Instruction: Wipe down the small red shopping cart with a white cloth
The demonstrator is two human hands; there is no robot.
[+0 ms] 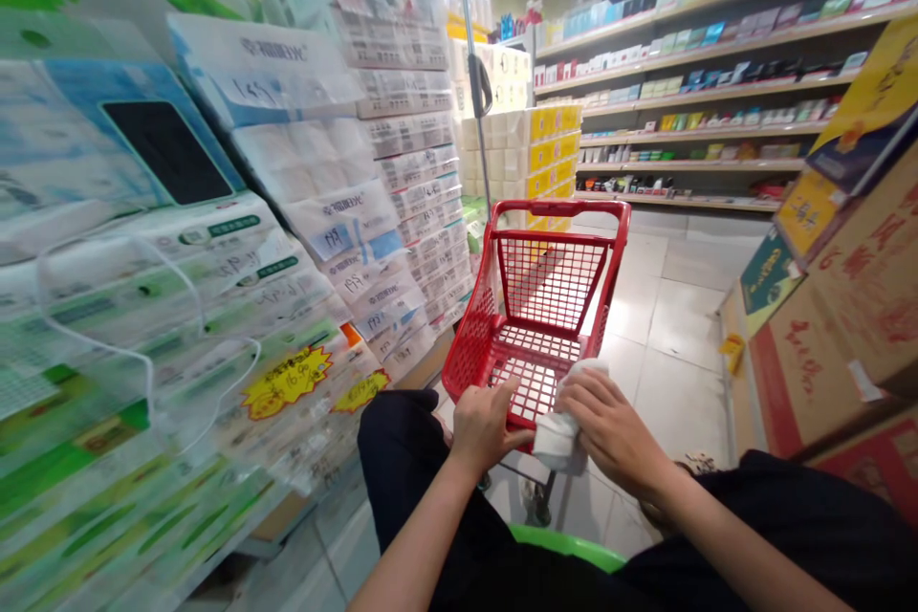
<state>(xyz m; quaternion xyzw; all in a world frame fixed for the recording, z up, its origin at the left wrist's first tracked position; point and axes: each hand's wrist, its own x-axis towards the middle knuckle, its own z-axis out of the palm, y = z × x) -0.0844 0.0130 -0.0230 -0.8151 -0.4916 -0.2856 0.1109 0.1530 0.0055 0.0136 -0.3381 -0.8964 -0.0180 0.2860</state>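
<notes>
Resting at the near right corner of the red cart (468, 344): white cloth (557, 443), bunched in the right hand (609, 421). Left hand (479, 426): fingers clasping near edge. Cloth appears soft, light; hold by folds.

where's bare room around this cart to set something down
Free: the mesh floor inside the red cart, away from its near edge; the tiled floor between the cart and the cardboard boxes on the right. Crowded: that near edge, with the left hand and the right hand holding white cloth; the left side, stacked with wrapped packs.
</notes>
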